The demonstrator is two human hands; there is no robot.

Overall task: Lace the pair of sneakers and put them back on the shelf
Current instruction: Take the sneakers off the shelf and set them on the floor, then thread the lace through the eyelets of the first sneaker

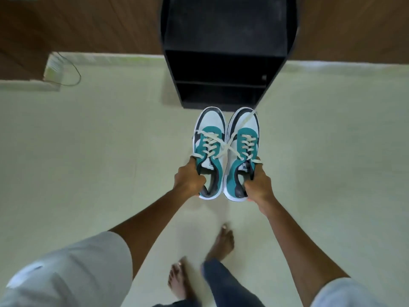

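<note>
I hold a pair of teal, white and black sneakers side by side above the floor, toes pointing away from me. My left hand (190,178) grips the heel collar of the left sneaker (209,138). My right hand (258,182) grips the heel collar of the right sneaker (243,138). Both shoes are laced with cream laces (223,149), whose loose ends cross between the two shoes. A black open shelf unit (225,69) stands just beyond the toes, its lower compartments dark and bare.
Pale floor tiles (110,140) spread all around. My bare feet (222,242) stand below the shoes. A brown wooden wall (99,23) runs behind the shelf. A thin cable (75,72) loops on the floor at the far left.
</note>
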